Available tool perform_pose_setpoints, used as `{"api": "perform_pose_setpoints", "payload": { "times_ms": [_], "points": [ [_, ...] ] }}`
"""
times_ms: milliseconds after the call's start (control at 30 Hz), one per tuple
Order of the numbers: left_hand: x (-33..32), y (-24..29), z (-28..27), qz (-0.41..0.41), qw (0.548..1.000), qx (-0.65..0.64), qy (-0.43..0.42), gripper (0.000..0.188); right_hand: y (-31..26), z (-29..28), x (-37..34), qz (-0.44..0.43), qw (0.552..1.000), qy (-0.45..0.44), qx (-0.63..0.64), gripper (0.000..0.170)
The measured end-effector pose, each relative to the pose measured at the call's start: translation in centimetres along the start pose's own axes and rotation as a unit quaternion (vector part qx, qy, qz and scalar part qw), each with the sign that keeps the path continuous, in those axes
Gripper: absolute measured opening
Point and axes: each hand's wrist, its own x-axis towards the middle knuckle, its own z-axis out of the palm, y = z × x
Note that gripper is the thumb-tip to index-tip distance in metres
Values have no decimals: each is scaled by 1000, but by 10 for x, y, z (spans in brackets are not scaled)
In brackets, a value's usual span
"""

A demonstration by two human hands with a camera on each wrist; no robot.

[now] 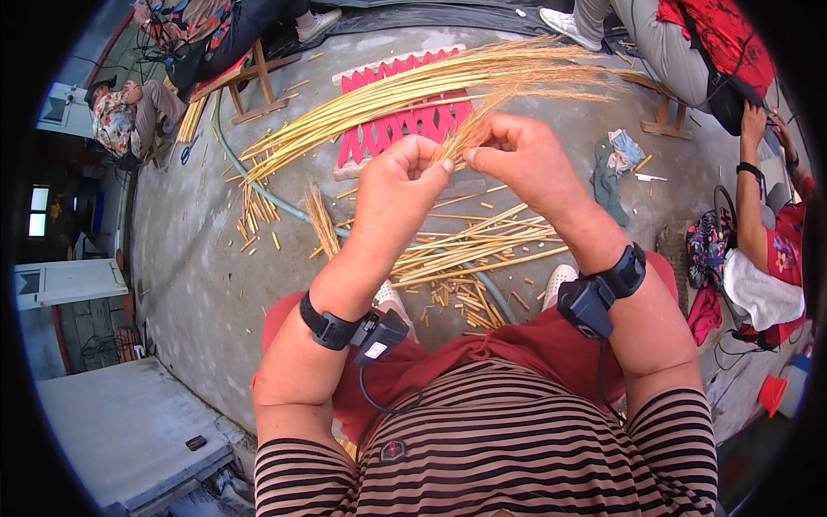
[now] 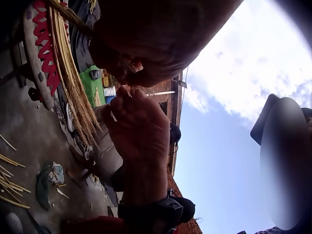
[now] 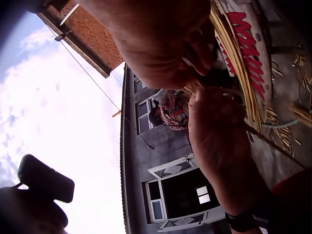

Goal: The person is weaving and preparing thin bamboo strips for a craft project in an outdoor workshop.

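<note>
Both hands meet in front of the body, over the ground, on one tuft of broomcorn. My left hand pinches its lower part between thumb and curled fingers. Close beside it, the right hand grips the tuft with bent fingers, thumb pointing at the left thumb. In the left wrist view the right hand faces the darker left hand. Just beyond them, a bundle of long yellow broomcorn stalks lies across a stool with red webbing, its bushy tops to the right.
Loose stalks and short cut pieces lie on the concrete between the feet. A hose runs past them. Cloths lie at the right. Other people sit around, one in floral clothing at far left.
</note>
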Motion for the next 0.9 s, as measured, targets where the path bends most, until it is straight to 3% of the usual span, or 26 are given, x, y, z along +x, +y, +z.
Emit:
{"api": "perform_pose_setpoints", "payload": {
  "times_ms": [633,900],
  "points": [
    [1,-3,0,10,998,53,15,4,-1,4,-2,42,997,-1,-71,18],
    [1,-12,6,40,995,86,9,5,7,14,-3,-89,967,107,-213,15]
  ]
}}
